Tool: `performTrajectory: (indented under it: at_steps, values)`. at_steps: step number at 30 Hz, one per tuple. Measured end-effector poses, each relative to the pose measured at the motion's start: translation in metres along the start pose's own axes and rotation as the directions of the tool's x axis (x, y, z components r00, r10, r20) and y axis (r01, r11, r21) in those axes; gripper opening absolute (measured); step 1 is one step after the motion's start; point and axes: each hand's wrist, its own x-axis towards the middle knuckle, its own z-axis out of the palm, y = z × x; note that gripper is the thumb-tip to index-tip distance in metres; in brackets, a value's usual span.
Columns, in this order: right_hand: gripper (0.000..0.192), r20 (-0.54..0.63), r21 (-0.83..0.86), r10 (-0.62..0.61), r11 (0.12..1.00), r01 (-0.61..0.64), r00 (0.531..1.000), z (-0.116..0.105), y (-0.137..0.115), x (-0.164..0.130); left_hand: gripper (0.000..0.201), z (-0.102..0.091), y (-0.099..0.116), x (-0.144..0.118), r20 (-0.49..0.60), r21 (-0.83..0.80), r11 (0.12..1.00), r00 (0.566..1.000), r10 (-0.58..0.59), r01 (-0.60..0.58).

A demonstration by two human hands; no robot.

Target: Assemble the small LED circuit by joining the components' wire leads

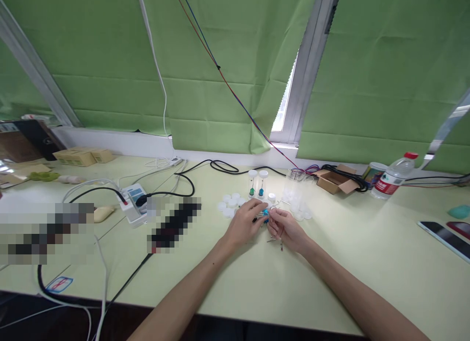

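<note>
My left hand (244, 221) and my right hand (288, 228) meet over the table, fingers closed in a pinch. A small bright-blue piece (265, 212) sits between the fingertips, gripped by my left hand. My right fingertips press close beside it; what they pinch is too small to make out. Just beyond stand two clear tubes with white caps, one holding a green-hubbed needle (251, 191), the other a blue-hubbed needle (261, 192). Round white caps (229, 211) lie left of my hands, and translucent plastic pieces (301, 209) lie to the right. Small metal pieces (281, 246) rest under my right hand.
A power strip (134, 204) and black cables occupy the left side, near blurred dark objects. An opened cardboard box (334, 179), a water bottle (392, 177) and a can (374, 172) stand at back right. Phones (446, 238) lie at the right edge.
</note>
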Motion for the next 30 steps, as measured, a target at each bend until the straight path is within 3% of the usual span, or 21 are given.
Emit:
performTrajectory:
  at_steps: [19, 26, 30]
  values:
    - [0.044, -0.014, -0.081, 0.021, 0.996, -0.022, 1.000, -0.0034, 0.0034, 0.0013, 0.026, 0.0027, -0.0007, -0.0011, 0.031, 0.085, 0.995, 0.998, 0.050, -0.052]
    - [0.043, -0.070, -0.106, 0.044, 0.993, -0.051, 0.997, -0.0015, 0.0032, 0.0010, 0.026, 0.0017, -0.0016, 0.0001, 0.036, 0.053, 0.997, 0.998, 0.046, -0.048]
    - [0.040, -0.037, -0.040, 0.021, 0.999, -0.022, 0.999, -0.0007, 0.0022, 0.0022, 0.027, 0.0023, -0.0017, -0.0001, 0.008, -0.004, 1.000, 1.000, 0.027, -0.027]
